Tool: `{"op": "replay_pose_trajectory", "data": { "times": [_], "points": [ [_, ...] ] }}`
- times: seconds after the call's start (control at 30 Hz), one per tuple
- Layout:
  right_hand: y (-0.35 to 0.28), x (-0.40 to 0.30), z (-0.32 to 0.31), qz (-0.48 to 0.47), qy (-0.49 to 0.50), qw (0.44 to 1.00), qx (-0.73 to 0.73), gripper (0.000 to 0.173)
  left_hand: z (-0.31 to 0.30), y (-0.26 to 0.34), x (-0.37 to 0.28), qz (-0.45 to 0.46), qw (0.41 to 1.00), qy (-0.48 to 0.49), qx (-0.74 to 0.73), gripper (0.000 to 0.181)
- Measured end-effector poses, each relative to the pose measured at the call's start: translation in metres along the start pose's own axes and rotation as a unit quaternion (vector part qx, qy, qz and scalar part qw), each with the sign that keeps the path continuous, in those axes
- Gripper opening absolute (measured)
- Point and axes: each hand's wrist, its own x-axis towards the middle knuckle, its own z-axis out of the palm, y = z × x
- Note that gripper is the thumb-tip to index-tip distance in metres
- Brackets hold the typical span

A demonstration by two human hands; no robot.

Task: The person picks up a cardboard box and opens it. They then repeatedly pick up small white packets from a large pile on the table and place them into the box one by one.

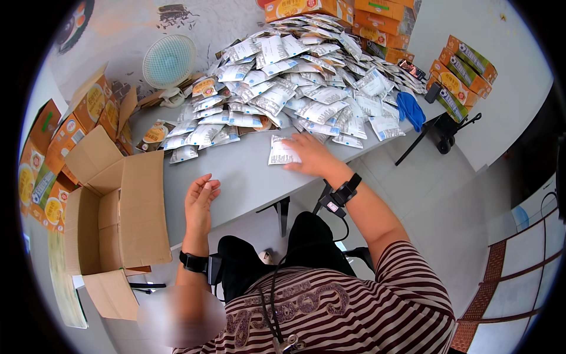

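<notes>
My right hand (309,155) lies over the right side of a white printed sachet (282,151) on the grey table (234,177); the thumb and fingers reach onto it, but whether they grip it cannot be told. Directly behind this hand rises a large heap of similar flat sachets (325,111). My left hand (203,197) is raised at the table's front edge, fingers slightly curled and apart, holding nothing. To its left stands an open cardboard box (143,208) with its flaps spread.
Orange printed cartons (70,137) crowd the far left; others (380,22) are stacked behind the heap and at right (460,79). A desk fan (169,62) stands at the back left. A blue cloth item (411,110) and a phone (411,69) lie towards the right end.
</notes>
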Motion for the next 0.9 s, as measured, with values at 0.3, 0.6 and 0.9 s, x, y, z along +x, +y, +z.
{"op": "replay_pose_trajectory", "data": {
  "times": [0.3,0.6,0.9],
  "points": [
    [-0.056,0.017,0.025,-0.035,0.059,0.997,-0.029,0.066,-0.006,-0.004,0.002,0.026,0.998,-0.049,-0.031,0.026],
    [-0.121,0.050,0.030,0.003,0.024,0.983,0.183,0.061,-0.007,0.002,-0.002,0.007,0.996,-0.061,-0.067,0.032],
    [-0.140,0.063,0.041,0.109,-0.081,0.432,0.892,0.048,-0.006,-0.006,0.002,-0.030,0.994,-0.104,-0.011,0.049]
  ]
}}
